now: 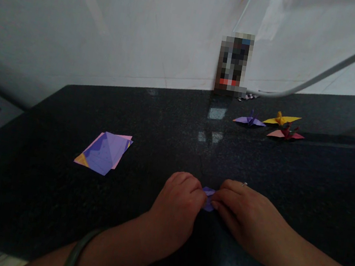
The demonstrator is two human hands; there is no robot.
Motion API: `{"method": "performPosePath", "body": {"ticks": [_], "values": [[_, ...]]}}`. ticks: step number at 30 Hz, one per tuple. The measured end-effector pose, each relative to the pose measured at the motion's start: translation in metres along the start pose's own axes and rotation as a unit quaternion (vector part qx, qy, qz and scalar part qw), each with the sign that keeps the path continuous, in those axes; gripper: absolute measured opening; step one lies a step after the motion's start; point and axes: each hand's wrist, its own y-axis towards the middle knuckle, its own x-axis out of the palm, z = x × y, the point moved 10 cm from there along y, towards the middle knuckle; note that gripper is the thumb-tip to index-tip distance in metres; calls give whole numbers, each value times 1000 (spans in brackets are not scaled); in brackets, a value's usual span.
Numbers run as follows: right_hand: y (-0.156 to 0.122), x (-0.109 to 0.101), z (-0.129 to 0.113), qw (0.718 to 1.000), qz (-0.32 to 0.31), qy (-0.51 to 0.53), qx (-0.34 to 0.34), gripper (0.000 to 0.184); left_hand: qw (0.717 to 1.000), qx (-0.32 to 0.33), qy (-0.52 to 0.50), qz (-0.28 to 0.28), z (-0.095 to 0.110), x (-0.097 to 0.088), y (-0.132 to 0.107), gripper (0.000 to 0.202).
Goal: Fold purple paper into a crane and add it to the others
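The small purple folded paper [208, 199] lies on the glossy black stone counter [165, 122], pinched between left hand [176, 209] and right hand [245, 215], each grip pressed together on it; firm, even fingertip pressure should keep its crease sharp.

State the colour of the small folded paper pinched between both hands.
Purple; the small folded paper shows best in the head view.

A small folded purple paper [209, 194] shows only as a sliver between the left hand [175, 209] and right hand [245, 215] pinching it, while an upright object [234, 63] against the wall [113, 28] is pixelated beyond recognition.
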Motion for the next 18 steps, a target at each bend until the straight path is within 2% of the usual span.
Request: {"method": "performPosePath", "body": {"ticks": [7,14,18], "values": [[2,2,4,1000,-8,-1,28,19,998,-48,-29,1,-9,1,1,11],[-1,-2,4,998,-10,68,4,12,999,-48,-24,6,-10,0,-1,16],[-1,-5,5,998,6,67,6,16,999,-49,-21,12,-9,0,-2,17]]}}
